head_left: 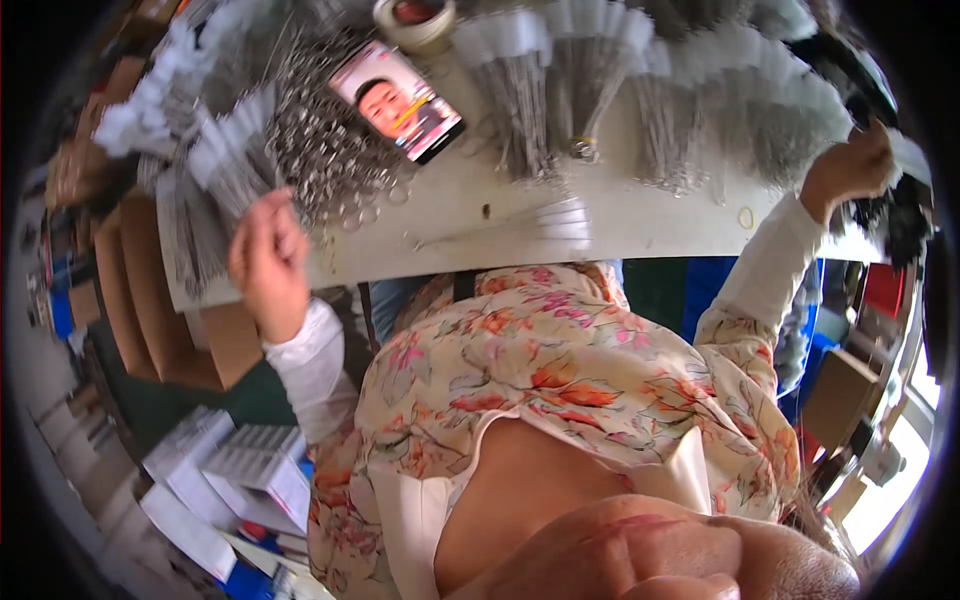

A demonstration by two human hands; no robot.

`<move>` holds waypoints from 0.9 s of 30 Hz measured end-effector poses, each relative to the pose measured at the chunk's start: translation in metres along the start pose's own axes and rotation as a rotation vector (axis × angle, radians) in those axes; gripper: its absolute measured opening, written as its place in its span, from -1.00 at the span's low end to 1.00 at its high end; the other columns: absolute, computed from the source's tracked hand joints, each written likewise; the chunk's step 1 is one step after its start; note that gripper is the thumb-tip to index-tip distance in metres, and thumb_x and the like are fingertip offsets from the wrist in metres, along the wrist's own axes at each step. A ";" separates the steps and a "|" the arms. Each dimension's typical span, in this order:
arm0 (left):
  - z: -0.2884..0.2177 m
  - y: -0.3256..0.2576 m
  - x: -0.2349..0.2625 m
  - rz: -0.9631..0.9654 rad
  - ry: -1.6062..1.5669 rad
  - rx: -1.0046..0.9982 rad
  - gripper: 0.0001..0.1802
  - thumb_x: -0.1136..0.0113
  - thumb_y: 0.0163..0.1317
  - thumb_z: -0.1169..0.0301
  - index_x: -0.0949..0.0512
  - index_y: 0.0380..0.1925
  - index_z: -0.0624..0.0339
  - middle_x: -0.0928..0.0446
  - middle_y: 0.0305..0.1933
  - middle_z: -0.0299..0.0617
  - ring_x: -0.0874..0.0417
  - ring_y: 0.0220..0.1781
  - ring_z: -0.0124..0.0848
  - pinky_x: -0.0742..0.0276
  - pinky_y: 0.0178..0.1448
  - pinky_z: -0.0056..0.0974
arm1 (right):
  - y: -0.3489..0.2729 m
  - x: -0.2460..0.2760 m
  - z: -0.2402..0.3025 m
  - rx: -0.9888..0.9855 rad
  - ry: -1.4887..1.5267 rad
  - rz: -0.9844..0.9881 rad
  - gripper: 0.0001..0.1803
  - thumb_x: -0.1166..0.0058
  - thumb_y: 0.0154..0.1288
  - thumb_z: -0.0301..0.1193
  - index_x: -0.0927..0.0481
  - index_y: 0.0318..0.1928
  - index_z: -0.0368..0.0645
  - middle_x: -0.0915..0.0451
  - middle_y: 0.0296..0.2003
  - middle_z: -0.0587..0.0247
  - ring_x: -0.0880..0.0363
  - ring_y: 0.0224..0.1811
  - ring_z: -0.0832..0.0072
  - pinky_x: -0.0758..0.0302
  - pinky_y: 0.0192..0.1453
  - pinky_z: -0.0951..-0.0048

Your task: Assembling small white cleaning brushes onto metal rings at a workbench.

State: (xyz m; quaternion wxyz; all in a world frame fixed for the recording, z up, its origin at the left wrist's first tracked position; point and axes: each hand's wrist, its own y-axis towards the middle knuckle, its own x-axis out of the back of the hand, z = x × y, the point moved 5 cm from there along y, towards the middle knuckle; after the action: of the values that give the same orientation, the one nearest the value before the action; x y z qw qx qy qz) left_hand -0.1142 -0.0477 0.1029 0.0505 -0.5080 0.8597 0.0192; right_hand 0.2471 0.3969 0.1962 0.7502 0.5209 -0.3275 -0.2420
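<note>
My left hand (270,262) is raised over the table's near left edge, fingers curled together and slightly blurred. Whatever it may pinch is too small to make out. Close to it lie bundles of thin wire stems with white ends (232,150) and a heap of small metal rings (335,150). Far to the right, my right hand (850,170) is closed beside dark material, and a whitish piece (910,160) shows just past its fingers. Between the hands, a few loose white-ended wires (555,225) lie near the front edge.
A lit phone (398,103) rests on the rings, with a tape roll (415,22) behind it. More wire bundles (510,90) line the back of the white table (640,225). An open cardboard box (150,300) stands below left; white boxes (255,470) sit lower down.
</note>
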 end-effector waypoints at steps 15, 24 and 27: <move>-0.025 -0.016 -0.123 0.237 0.108 -0.860 -0.86 0.07 0.29 0.60 -0.32 -0.16 0.40 -0.34 -0.05 -0.03 -0.62 -0.27 -0.30 -0.62 -0.17 -0.31 | -0.141 0.014 0.251 -0.361 1.361 1.124 -0.62 0.02 0.32 -0.21 -0.52 0.01 -0.21 -0.39 0.06 0.14 -0.34 0.12 0.40 -0.35 0.09 0.43; 0.008 -0.033 -0.152 0.414 0.380 -0.944 -0.48 -0.36 -0.11 0.52 -0.48 -0.05 0.22 -0.40 -0.07 -0.12 -0.52 -0.06 -0.22 -0.49 -0.01 -0.22 | -0.183 -0.007 0.253 -1.763 1.790 1.036 -0.75 0.25 0.45 -0.29 -0.42 -0.14 -0.19 -0.50 -0.37 0.38 -0.46 -0.39 0.62 -0.37 -0.43 0.68; -0.008 -0.021 -0.128 0.379 0.365 -0.990 -0.42 -0.38 -0.03 0.38 -0.44 0.04 0.25 -0.31 0.04 -0.11 -0.53 -0.06 -0.33 -0.52 0.03 -0.29 | -0.143 -0.011 0.231 -1.528 2.009 1.117 -0.81 0.22 0.42 -0.40 -0.41 -0.15 -0.25 -0.30 -0.58 0.47 -0.14 -0.61 0.71 -0.21 -0.52 0.69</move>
State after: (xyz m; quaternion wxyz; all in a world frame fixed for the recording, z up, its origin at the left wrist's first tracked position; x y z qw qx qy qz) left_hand -0.0349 0.0525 0.1244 -0.3481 -0.3029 0.8191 0.3409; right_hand 0.0647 0.2123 0.1156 0.7555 -0.2661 0.3986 0.4466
